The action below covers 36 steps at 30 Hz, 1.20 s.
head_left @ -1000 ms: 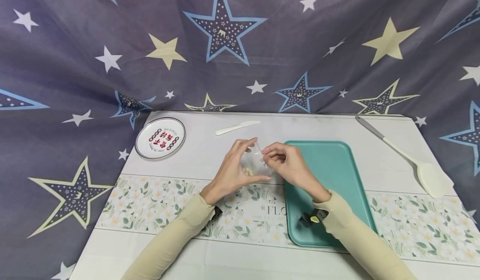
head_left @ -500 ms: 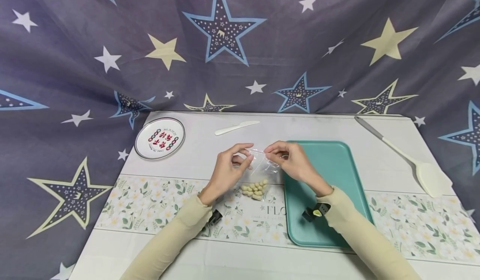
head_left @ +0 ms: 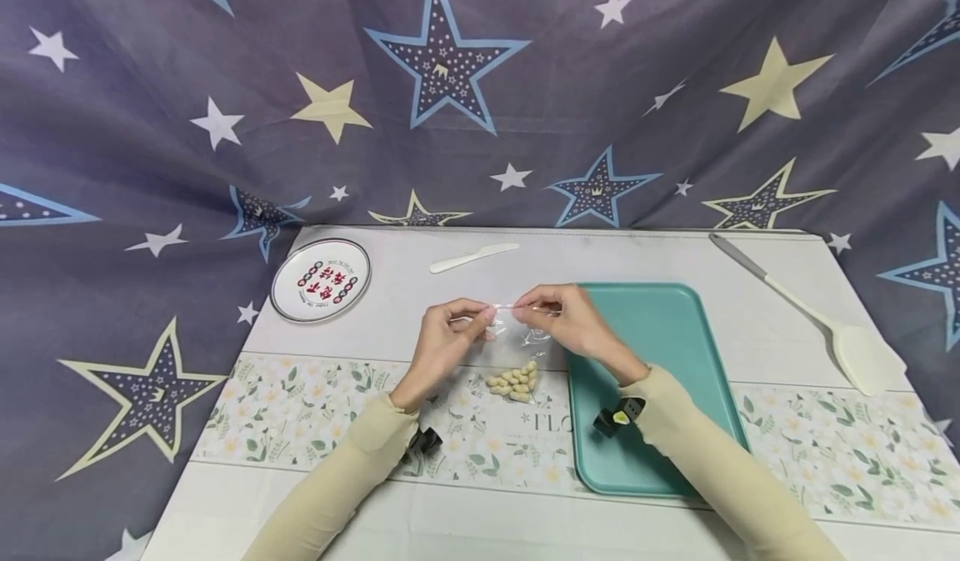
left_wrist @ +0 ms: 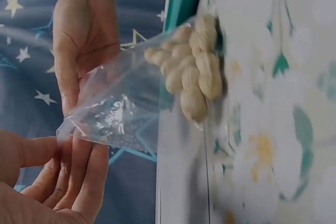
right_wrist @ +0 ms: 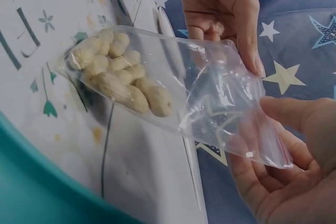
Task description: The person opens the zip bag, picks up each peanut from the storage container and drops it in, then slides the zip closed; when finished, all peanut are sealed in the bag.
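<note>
A clear zip bag (head_left: 517, 344) hangs upright between my two hands, its top edge pinched on both sides. Several peanuts in their shells (head_left: 513, 379) lie in the bottom of the bag, large in the left wrist view (left_wrist: 191, 69) and the right wrist view (right_wrist: 118, 74). My left hand (head_left: 450, 338) pinches the left top corner between thumb and fingers. On the other side, my right hand (head_left: 566, 319) pinches the bag's top edge, close to the left fingertips. A reddish line runs along the bag's mouth in the right wrist view.
A teal tray (head_left: 652, 378) lies under my right forearm. At the back left is a white plate (head_left: 300, 269) with red print, and a white plastic knife (head_left: 474, 257) lies behind my hands. A spatula (head_left: 862, 357) with a grey handle rests at the right.
The bag, tilted and cupped in my left hand at first, now hangs down with the peanuts at its bottom. My left hand moved to its top edge, and both hands drew closer together.
</note>
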{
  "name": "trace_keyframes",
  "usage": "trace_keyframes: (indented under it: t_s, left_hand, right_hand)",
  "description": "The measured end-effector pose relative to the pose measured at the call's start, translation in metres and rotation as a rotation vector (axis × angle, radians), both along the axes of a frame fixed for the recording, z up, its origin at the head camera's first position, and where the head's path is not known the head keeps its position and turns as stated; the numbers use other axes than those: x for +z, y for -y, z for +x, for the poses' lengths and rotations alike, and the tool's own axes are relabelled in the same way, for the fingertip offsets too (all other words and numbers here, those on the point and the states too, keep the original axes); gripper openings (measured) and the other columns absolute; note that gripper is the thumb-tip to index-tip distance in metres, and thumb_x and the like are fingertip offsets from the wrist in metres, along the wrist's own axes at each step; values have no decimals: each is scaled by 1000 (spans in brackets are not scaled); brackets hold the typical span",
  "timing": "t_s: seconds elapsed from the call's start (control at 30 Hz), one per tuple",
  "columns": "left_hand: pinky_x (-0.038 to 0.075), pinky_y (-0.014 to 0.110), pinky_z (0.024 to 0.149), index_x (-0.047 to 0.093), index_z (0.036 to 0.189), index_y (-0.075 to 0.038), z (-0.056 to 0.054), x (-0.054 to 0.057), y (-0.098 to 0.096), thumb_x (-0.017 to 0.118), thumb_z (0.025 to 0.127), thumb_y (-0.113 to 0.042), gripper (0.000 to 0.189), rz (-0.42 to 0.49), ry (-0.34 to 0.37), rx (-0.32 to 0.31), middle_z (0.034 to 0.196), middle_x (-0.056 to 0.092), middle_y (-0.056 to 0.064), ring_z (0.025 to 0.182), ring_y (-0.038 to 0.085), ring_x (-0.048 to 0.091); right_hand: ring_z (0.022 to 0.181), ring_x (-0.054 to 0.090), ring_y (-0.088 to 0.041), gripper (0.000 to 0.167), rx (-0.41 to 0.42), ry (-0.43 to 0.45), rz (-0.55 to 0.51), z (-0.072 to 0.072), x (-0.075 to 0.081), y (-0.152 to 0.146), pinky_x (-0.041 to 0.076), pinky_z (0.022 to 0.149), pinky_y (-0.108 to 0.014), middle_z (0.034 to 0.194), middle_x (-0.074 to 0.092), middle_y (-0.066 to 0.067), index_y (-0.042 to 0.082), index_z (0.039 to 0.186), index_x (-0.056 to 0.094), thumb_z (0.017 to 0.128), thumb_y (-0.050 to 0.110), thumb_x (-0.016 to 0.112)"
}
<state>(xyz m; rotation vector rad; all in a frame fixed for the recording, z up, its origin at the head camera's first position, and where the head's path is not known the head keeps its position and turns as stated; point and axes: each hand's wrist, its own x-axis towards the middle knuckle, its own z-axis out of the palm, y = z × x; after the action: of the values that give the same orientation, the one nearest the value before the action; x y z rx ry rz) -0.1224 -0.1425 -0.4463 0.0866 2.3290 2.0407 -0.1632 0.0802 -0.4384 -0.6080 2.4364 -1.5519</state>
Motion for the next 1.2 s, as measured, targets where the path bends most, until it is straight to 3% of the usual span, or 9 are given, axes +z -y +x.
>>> trace_keyframes:
  t_s: [0.13, 0.33, 0.5, 0.9, 1.07, 1.2]
  left_hand:
    - [65, 29, 71, 76, 105, 2, -6, -5, 3, 74, 97, -13, 16, -106, -77, 36, 98, 78, 22, 69, 8, 72]
    - [61, 22, 66, 78, 98, -3, -13, -8, 8, 77, 96, -15, 12, -242, -151, 58, 92, 78, 16, 73, 24, 74]
    - [55, 18, 72, 78, 97, -3, -16, -9, 9, 76, 96, -14, 11, -331, -163, 52, 92, 79, 13, 81, 22, 72]
    - [57, 19, 66, 75, 99, 0, -18, -13, 10, 73, 97, -9, 10, -317, -127, 18, 90, 76, 16, 72, 12, 66]
    - [56, 18, 64, 75, 98, 0, -18, -16, 9, 72, 97, -7, 8, -307, -128, 13, 90, 75, 17, 72, 14, 66]
    - [54, 18, 62, 75, 96, 0, -19, -16, 9, 72, 97, -7, 8, -307, -145, 15, 88, 75, 17, 70, 17, 66]
  right_hand:
    - [84, 73, -15, 17, 9, -9, -4, -1, -5, 7, 60, 74, -25, 104, 80, -12, 6, 106, 80, 96, 19, 76]
    - [98, 74, -22, 17, -8, -7, 23, -4, -9, 18, 60, 90, -37, 107, 80, -10, 9, 105, 80, 97, 23, 76]
    - [105, 73, -26, 16, -8, -12, 29, -7, -13, 24, 59, 99, -45, 107, 80, -9, 9, 103, 81, 97, 24, 75]
    - [100, 72, -24, 17, -3, 6, 18, -10, -16, 35, 58, 95, -40, 104, 80, -10, 8, 103, 80, 98, 22, 74]
    - [102, 70, -22, 15, -9, 41, 45, -9, -17, 36, 57, 95, -38, 105, 79, -7, 11, 102, 81, 99, 23, 73]
    - [94, 68, -20, 15, -17, 51, 51, -9, -16, 37, 57, 86, -32, 101, 78, -8, 11, 101, 80, 99, 23, 72]
